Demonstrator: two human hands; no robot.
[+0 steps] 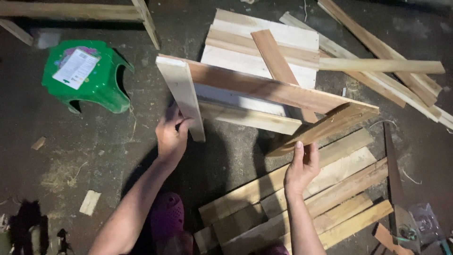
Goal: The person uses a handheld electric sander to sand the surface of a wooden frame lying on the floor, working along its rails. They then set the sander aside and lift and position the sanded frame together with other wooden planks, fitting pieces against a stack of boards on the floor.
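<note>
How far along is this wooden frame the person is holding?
Three sides already look joined: a long board spans two end boards. In hand: the left hand grips the pale end board and the right hand the darker end board, holding the frame off the floor. Still unused: loose planks below and a stack of boards behind.

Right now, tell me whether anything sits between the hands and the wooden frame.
Nothing visible does. The left hand already grips the upright end board of the wooden frame, and the right hand holds its slanted end board from below.
</note>
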